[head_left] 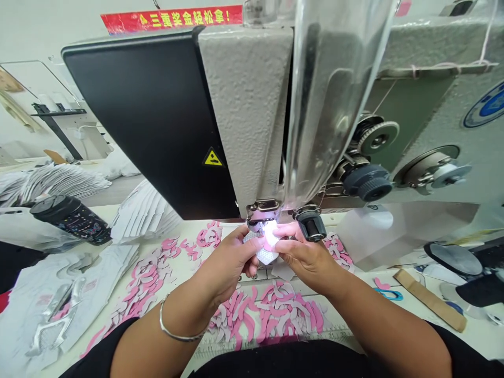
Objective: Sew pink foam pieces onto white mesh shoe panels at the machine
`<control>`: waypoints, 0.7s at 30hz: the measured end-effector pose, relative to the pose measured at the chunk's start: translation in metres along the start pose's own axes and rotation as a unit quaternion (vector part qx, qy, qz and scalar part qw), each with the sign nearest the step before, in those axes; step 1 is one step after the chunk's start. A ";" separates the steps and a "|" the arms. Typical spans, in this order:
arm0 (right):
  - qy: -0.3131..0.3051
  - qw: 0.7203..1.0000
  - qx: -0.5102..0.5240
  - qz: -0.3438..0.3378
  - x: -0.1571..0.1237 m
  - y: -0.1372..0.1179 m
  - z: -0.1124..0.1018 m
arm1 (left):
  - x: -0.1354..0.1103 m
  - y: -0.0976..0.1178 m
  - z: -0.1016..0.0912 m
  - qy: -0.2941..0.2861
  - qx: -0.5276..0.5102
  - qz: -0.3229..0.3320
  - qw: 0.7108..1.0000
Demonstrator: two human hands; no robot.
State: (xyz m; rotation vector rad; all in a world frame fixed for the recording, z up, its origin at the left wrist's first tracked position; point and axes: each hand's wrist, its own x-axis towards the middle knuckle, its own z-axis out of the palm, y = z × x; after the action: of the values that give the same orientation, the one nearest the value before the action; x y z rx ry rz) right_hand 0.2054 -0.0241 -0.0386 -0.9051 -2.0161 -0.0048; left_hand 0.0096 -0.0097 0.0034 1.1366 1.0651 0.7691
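Observation:
I sit at a grey industrial sewing machine [246, 115]. My left hand [224, 265], with a silver bracelet on the wrist, pinches the left edge of a small white mesh piece [266, 256] under the presser foot [263, 210]. My right hand [305, 254] pinches the same piece from the right, where a pink part glows under the machine's lamp. Both hands are closed on it. The needle itself is hidden by glare.
Several pink curved cut-outs [271, 315] lie on the table before me and to the left [151, 275]. Stacks of white pieces [144, 210], a dark bottle [73, 218] and printed grey pieces [51, 310] are at the left. Blue snips [389, 294] and cardboard strip [429, 300] lie right.

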 end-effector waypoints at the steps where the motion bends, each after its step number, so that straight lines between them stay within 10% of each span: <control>1: -0.007 1.000 0.004 0.003 0.000 0.001 0.000 | 0.000 0.000 0.000 -0.002 0.001 0.003 1.000; 21: -0.017 0.999 -0.022 0.020 0.002 0.005 -0.001 | 0.001 0.006 -0.001 -0.004 -0.020 -0.005 1.000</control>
State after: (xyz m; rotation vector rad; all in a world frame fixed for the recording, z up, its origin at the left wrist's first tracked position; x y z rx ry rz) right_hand 0.2080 -0.0198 -0.0384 -0.9790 -2.0363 -0.0109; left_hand 0.0093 -0.0068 0.0091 1.0995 1.0435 0.7733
